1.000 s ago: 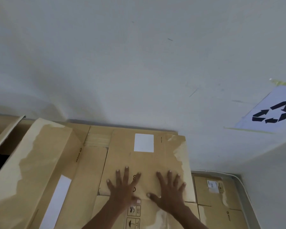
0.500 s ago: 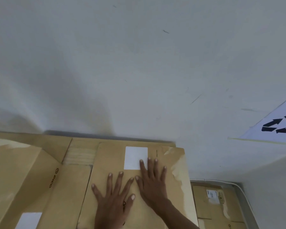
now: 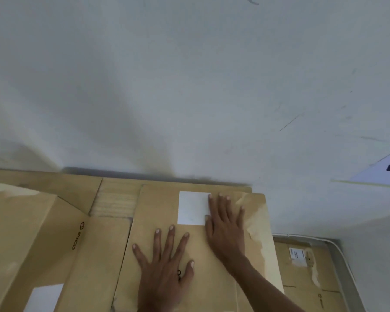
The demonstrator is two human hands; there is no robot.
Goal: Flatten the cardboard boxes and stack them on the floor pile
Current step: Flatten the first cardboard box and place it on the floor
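Note:
A flattened brown cardboard box [image 3: 158, 208] with a white label [image 3: 193, 207] lies on top of a cardboard stack against the wall. My left hand [image 3: 164, 264] presses flat on its near middle, fingers spread. My right hand [image 3: 225, 226] lies flat further up, its fingertips at the label's right edge. Neither hand grips anything.
More cardboard [image 3: 32, 233] lies to the left, with another white label [image 3: 44, 298] at the bottom edge. A lower cardboard pile [image 3: 302, 278] sits at the right on the floor, by the wall corner. A recycling sign [image 3: 387, 170] hangs on the white wall [image 3: 189, 86].
My right hand has slid up the box, from beside the left hand to the label's right edge. The left hand has stayed pressed on the near part. The view has tilted upward.

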